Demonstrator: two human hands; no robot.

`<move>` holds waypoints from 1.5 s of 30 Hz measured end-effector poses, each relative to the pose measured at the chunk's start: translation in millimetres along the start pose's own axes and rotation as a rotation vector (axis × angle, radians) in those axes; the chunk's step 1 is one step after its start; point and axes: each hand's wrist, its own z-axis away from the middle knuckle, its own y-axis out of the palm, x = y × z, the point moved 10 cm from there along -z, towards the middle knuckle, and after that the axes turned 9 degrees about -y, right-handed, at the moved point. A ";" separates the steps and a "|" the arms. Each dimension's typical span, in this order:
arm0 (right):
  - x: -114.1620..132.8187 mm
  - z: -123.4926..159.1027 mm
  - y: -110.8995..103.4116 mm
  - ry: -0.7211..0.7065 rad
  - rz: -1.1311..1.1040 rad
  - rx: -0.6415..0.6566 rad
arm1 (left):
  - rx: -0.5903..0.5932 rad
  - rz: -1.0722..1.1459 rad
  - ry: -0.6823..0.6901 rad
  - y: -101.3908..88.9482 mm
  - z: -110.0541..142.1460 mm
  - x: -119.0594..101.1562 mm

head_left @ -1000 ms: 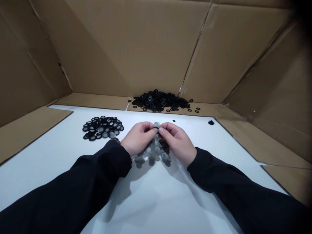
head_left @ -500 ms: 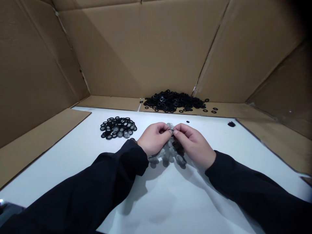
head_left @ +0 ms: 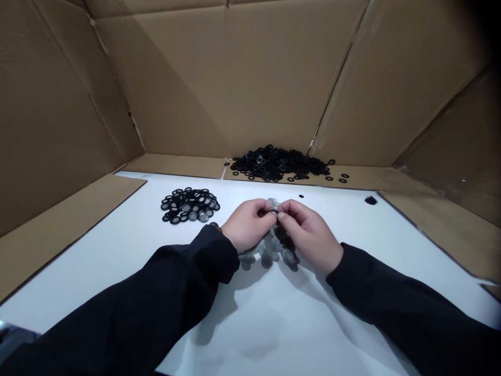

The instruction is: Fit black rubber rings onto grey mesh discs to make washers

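My left hand [head_left: 250, 224] and right hand [head_left: 311, 235] had dipped slightly toward six o'clock, fingertips pinching a thin, black, rubber-like ring [head_left: 273, 211] between them; it seemed light, springy, best held by opposite rims.

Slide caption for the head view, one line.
Left hand and right hand pinch a black ring over grey discs; black-rimmed discs piled left, loose rings heaped behind.

Brown cardboard walls [head_left: 266, 78] rise behind the white bench [head_left: 97, 250] and to its left and right; flat cardboard strips [head_left: 183, 164] border its far edge.
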 end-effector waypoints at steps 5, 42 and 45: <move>5.9 -1.6 -1.8 -0.031 0.034 -0.012 | -0.040 -0.015 0.011 -4.0 -0.1 -2.6; -5.3 -1.1 -1.9 0.058 -0.204 -0.049 | -0.001 0.070 0.011 -0.2 1.7 -6.7; -8.5 -0.4 -0.5 0.106 -0.252 -0.062 | 0.011 0.071 -0.006 1.3 1.7 -5.6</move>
